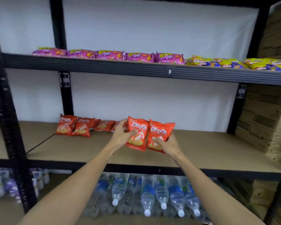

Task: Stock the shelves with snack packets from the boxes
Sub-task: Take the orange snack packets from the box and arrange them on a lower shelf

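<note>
Person is holding two red snack packets upright, side by side and touching, just above the middle shelf (201, 151). The left hand (122, 135) is curling its fingers round the outer edge of the left packet (137, 133) with the thumb pressing on the front. The right hand (166, 144) is gripping the lower part of the right packet (161, 135) the same way. Keeping them face-out is probably so the labels are showing once they're down. More red packets (75, 127) are already sitting at the back left of that shelf, so I'm guessing these two are going next to that row. Pink packets (107, 55) and yellow packets (234, 63) are lying on the shelf above, grouped by kind.
</note>
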`<action>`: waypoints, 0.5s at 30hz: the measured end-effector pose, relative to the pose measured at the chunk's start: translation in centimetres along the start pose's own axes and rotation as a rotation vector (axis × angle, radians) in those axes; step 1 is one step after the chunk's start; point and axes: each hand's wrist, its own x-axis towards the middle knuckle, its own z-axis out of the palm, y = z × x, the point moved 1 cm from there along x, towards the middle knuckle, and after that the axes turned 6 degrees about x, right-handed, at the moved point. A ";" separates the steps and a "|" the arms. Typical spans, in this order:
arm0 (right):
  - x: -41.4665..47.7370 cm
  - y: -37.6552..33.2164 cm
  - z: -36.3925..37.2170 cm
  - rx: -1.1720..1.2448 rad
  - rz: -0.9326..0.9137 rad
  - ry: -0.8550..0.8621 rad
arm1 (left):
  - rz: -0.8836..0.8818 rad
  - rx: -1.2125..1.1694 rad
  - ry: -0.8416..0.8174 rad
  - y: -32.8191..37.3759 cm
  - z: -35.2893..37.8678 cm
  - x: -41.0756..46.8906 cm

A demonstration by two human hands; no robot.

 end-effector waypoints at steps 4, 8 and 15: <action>3.3 1.6 3.9 0.006 0.011 -0.011 | -0.034 0.008 0.091 -2.4 -3.7 1.8; 6.2 3.0 7.2 -0.014 0.018 0.005 | -0.068 0.014 0.143 -5.4 -6.0 3.7; 10.3 5.3 12.0 -0.083 0.025 0.029 | -0.086 0.098 0.263 -8.1 -8.2 7.0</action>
